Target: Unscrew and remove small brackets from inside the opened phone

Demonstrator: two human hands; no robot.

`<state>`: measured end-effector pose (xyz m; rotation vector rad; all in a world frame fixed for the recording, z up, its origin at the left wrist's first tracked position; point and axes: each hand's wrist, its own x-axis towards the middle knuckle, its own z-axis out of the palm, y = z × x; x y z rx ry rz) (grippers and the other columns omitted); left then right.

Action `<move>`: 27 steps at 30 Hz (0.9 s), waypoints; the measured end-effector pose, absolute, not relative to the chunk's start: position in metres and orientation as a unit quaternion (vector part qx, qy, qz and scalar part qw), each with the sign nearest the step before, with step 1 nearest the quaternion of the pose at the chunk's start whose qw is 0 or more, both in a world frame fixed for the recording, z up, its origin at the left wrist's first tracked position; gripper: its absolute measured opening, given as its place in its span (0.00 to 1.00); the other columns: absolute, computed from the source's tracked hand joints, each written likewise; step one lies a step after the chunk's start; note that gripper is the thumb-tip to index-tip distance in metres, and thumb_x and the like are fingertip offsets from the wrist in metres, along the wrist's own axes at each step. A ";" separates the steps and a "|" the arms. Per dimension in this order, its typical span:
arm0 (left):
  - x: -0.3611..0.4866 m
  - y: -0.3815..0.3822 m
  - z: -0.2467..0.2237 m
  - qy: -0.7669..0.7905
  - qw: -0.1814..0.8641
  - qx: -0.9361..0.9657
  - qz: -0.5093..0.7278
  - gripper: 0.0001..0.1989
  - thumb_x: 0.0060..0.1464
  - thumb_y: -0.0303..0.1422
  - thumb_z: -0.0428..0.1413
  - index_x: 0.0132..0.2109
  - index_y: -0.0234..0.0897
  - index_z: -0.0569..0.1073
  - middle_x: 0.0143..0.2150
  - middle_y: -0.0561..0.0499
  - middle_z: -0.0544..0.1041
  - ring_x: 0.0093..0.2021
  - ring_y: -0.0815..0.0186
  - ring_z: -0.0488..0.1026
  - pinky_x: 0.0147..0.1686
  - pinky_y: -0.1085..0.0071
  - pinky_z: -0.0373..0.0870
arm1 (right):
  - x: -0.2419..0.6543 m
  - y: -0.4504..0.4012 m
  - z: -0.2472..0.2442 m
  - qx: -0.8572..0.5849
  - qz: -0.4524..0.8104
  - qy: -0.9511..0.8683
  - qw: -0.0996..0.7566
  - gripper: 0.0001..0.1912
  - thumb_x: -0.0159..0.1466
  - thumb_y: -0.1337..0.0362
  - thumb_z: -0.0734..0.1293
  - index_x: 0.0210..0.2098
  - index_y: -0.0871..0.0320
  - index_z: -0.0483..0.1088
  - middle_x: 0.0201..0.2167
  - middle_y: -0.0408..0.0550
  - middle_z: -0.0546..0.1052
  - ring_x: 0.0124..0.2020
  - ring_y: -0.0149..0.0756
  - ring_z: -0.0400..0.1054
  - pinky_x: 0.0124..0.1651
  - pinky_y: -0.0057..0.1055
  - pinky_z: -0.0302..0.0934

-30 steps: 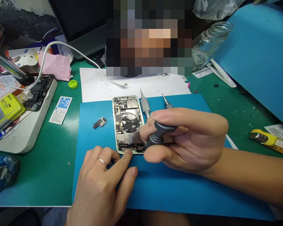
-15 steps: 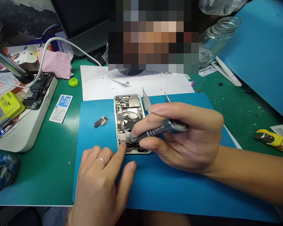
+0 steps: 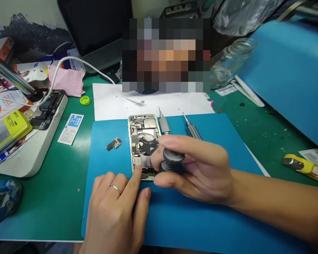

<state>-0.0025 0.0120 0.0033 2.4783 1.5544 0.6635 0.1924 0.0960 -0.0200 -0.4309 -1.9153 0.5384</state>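
Note:
An opened smartphone [image 3: 135, 141] lies on the blue mat [image 3: 190, 222], its inner boards and connectors exposed. My left hand [image 3: 116, 201] rests below it, palm down with fingers apart, the index fingertip on the phone's lower left. In my right hand [image 3: 204, 164] a dark grey precision screwdriver [image 3: 172, 158] is pinched, more upright now over the phone's lower right. Fingers and handle hide its tip. To the phone's left sits a small metal shield piece [image 3: 113, 144]. Two more precision screwdrivers lie beyond my right hand, a light grey one [image 3: 164, 125] and a darker one [image 3: 193, 131].
A white cable [image 3: 95, 66] arches over to the white paper [image 3: 106, 102] behind the mat. At left are a white box [image 3: 29, 164] with phone parts on it and a yellow battery pack [image 3: 14, 123]. A tape measure [image 3: 303, 163] lies at right, near a glass jar [image 3: 229, 63].
My right hand has moved left and turned, bringing the screwdriver from a slant to nearly upright. The darker screwdriver behind it shows more. My left fingertip stays on the phone; the view has tilted up slightly.

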 end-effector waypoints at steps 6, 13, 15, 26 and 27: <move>-0.002 0.009 -0.004 0.532 0.055 0.818 0.210 0.08 0.73 0.30 0.50 0.49 0.36 0.75 0.35 0.51 0.73 0.36 0.61 0.63 0.40 0.61 0.58 | 0.190 0.098 -0.019 -0.148 0.195 -0.825 0.510 0.24 0.78 0.59 0.62 0.68 0.62 0.59 0.47 0.55 0.84 0.38 0.31 0.80 0.40 0.26 0.76; 0.002 0.007 -0.005 0.547 0.059 0.805 0.220 0.15 0.74 0.31 0.49 0.62 0.39 0.72 0.35 0.51 0.73 0.36 0.60 0.63 0.39 0.61 0.56 | 0.190 0.098 -0.020 -0.154 0.179 -0.834 0.499 0.21 0.78 0.59 0.62 0.65 0.61 0.60 0.49 0.54 0.84 0.35 0.31 0.79 0.37 0.28 0.74; 0.002 0.007 -0.005 0.546 0.063 0.807 0.215 0.16 0.74 0.31 0.49 0.64 0.38 0.71 0.35 0.51 0.73 0.36 0.60 0.63 0.39 0.60 0.56 | 0.190 0.098 -0.020 -0.151 0.177 -0.838 0.493 0.20 0.78 0.60 0.61 0.65 0.61 0.61 0.49 0.54 0.84 0.36 0.32 0.79 0.38 0.28 0.74; 0.001 0.006 -0.003 0.541 0.084 0.808 0.217 0.13 0.75 0.31 0.47 0.42 0.39 0.73 0.36 0.49 0.73 0.37 0.59 0.62 0.40 0.60 0.55 | 0.197 0.093 -0.002 -0.162 0.135 -0.851 0.481 0.25 0.78 0.63 0.59 0.71 0.61 0.55 0.43 0.51 0.85 0.24 0.31 0.72 0.24 0.32 0.66; 0.001 0.006 -0.002 0.541 0.085 0.809 0.214 0.13 0.75 0.31 0.46 0.43 0.39 0.74 0.36 0.49 0.73 0.37 0.59 0.62 0.40 0.60 0.55 | 0.201 0.092 0.002 -0.174 0.132 -0.857 0.467 0.25 0.78 0.62 0.58 0.72 0.59 0.54 0.41 0.49 0.85 0.24 0.32 0.72 0.24 0.32 0.67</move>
